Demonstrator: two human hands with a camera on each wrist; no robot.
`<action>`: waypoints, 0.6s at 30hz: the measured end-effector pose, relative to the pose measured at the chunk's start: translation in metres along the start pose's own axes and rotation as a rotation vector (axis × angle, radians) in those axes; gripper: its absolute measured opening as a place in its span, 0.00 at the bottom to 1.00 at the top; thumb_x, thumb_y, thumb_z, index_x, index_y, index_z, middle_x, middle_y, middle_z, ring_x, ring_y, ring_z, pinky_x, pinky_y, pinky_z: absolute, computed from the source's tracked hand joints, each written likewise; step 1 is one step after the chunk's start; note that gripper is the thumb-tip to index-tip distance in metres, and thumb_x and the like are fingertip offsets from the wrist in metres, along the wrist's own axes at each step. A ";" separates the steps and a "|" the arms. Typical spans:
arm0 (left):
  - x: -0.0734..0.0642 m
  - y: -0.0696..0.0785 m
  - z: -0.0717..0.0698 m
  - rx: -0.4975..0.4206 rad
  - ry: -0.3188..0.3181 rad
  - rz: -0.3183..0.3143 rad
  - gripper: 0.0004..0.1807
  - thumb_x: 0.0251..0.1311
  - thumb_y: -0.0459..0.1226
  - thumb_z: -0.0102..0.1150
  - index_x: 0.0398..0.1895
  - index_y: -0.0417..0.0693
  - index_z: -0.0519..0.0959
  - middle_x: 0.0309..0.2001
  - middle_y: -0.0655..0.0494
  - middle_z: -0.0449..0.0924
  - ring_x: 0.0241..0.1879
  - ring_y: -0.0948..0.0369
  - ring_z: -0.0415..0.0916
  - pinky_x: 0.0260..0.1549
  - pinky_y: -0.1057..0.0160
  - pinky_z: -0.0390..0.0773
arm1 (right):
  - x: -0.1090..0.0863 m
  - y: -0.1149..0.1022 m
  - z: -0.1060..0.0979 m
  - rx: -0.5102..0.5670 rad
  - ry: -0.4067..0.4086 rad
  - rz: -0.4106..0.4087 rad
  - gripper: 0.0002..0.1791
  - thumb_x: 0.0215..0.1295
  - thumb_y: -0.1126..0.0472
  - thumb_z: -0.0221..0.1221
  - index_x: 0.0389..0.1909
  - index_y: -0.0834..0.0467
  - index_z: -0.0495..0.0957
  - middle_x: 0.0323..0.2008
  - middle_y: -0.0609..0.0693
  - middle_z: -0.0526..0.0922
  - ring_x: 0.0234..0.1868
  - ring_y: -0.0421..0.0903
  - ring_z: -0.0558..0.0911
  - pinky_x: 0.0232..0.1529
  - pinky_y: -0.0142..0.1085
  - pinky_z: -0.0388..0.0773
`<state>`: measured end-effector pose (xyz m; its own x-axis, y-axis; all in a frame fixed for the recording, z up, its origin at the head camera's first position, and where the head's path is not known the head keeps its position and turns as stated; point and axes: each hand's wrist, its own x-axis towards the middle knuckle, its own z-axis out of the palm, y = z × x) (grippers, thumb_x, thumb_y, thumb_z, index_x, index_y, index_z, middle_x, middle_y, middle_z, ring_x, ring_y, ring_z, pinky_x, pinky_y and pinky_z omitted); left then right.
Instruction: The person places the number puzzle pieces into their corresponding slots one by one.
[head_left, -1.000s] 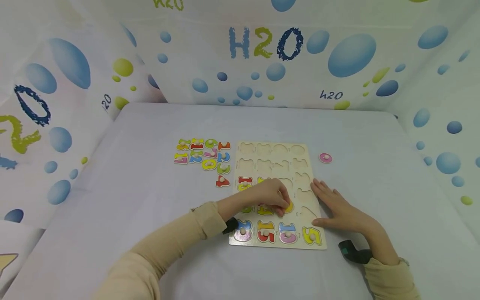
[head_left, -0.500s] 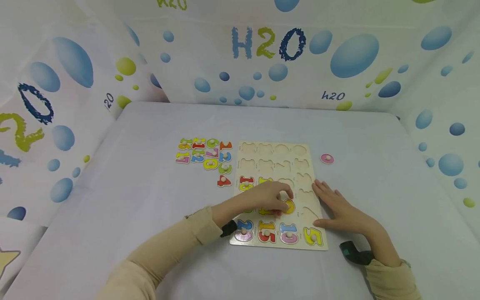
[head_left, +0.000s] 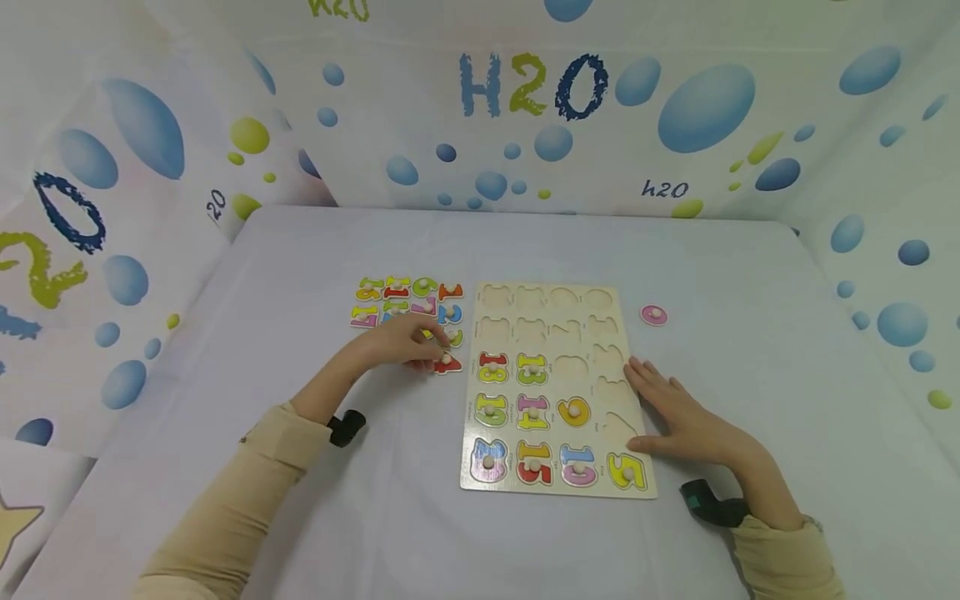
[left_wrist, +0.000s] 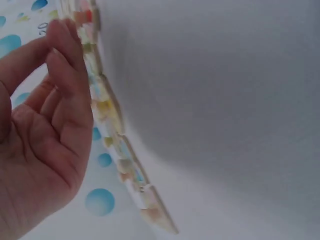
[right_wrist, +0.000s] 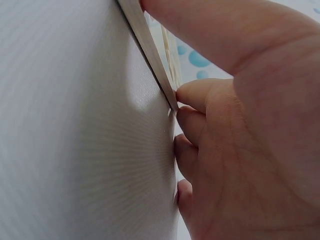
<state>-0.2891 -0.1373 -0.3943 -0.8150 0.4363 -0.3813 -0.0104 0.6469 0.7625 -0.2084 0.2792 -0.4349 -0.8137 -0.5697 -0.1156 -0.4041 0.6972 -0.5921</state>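
In the head view my left hand (head_left: 401,340) is over the loose number pieces left of the board. Its thumb and index finger are curled at the knob of the red number 4 puzzle piece (head_left: 452,365), pinching it; the piece lies on the table. The left wrist view shows the bent fingers (left_wrist: 65,70) close to the row of knobbed pieces. My right hand (head_left: 686,421) lies with spread fingers against the right edge of the wooden puzzle board (head_left: 555,492). In the right wrist view its thumb and fingertips (right_wrist: 192,95) touch the board's edge.
Several loose number pieces lie close together, among them an orange 1 (head_left: 451,291) and a blue 2 (head_left: 449,314). A pink oval piece (head_left: 654,315) lies right of the board. Placed numbers, such as the yellow 9 (head_left: 574,412), fill the board's lower part; its upper recesses are bare.
My left hand has let go of the yellow 9, which sits in its recess, and has moved left to the red 4. The right hand has stayed at the board's edge.
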 end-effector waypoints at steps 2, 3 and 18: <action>0.001 -0.006 -0.002 -0.039 -0.032 0.007 0.13 0.59 0.38 0.62 0.45 0.40 0.78 0.24 0.50 0.80 0.25 0.56 0.78 0.31 0.62 0.77 | 0.000 0.001 0.000 -0.001 0.004 -0.005 0.55 0.51 0.44 0.66 0.72 0.63 0.47 0.71 0.61 0.45 0.71 0.56 0.40 0.64 0.56 0.36; 0.002 -0.008 -0.003 -0.057 -0.048 0.010 0.13 0.59 0.38 0.61 0.45 0.40 0.79 0.25 0.49 0.80 0.25 0.56 0.78 0.32 0.62 0.77 | 0.000 0.001 0.001 -0.001 0.004 -0.006 0.55 0.51 0.44 0.66 0.72 0.62 0.47 0.71 0.61 0.45 0.71 0.56 0.40 0.65 0.56 0.36; 0.010 -0.011 0.009 -0.027 -0.033 0.041 0.07 0.60 0.35 0.60 0.37 0.40 0.78 0.24 0.52 0.81 0.27 0.58 0.80 0.35 0.62 0.77 | 0.001 0.004 0.000 0.003 -0.017 -0.008 0.55 0.52 0.43 0.66 0.72 0.63 0.46 0.71 0.62 0.44 0.71 0.58 0.40 0.64 0.58 0.36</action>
<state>-0.2921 -0.1343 -0.4111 -0.7957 0.4827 -0.3659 0.0068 0.6112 0.7915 -0.2107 0.2814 -0.4370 -0.8031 -0.5827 -0.1246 -0.4094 0.6916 -0.5950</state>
